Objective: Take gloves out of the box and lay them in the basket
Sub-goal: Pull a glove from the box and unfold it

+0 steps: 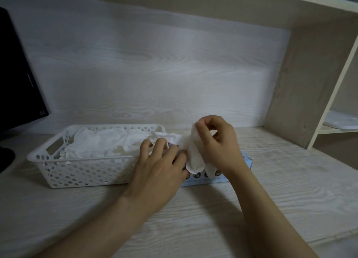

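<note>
A white perforated basket (pixel 58 166) stands on the desk at the left, holding a heap of white gloves (pixel 108 141). Right beside it lies a light blue glove box (pixel 215 180), mostly hidden behind my hands. My right hand (pixel 217 141) pinches a white glove (pixel 193 155) above the box, and the glove hangs down in front of it. My left hand (pixel 160 168) rests with spread fingers on the box's left end, next to the basket's right rim, touching the hanging glove.
A black monitor (pixel 17 79) with its stand is at the far left. A wooden back panel rises behind the desk. At the right, a shelf unit's side panel (pixel 302 87) holds a white object (pixel 341 120).
</note>
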`<state>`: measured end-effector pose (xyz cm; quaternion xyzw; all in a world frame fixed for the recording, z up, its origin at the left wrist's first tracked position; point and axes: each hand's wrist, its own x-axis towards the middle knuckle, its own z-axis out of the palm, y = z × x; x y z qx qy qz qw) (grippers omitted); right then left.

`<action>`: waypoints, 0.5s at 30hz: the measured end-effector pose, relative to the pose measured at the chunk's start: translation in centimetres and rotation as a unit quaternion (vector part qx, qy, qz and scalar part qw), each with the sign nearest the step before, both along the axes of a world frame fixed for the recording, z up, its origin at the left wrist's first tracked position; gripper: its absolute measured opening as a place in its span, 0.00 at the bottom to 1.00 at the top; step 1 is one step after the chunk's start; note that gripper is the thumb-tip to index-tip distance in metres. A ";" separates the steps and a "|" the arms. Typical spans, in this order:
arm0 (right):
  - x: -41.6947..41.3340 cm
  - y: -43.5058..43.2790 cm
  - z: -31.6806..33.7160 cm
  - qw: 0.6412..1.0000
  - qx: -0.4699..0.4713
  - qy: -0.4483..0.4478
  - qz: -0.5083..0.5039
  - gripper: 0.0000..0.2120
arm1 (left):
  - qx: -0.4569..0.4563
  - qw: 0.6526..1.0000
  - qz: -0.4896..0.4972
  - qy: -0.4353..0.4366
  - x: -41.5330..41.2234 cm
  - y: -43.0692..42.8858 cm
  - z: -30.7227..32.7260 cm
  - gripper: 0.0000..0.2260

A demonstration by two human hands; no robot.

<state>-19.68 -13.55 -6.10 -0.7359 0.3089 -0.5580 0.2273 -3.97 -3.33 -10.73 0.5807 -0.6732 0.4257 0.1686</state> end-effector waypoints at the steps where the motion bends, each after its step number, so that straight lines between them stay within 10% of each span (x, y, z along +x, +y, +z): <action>1: 0.1 -0.2 -0.1 1.000 -0.008 -0.001 -0.004 0.06 | 0.001 1.000 -0.001 0.002 0.0 0.1 0.0 0.14; 15: -0.7 0.2 0.3 0.973 -0.004 -0.216 -0.082 0.04 | 0.006 0.998 -0.042 0.051 0.0 0.3 0.6 0.11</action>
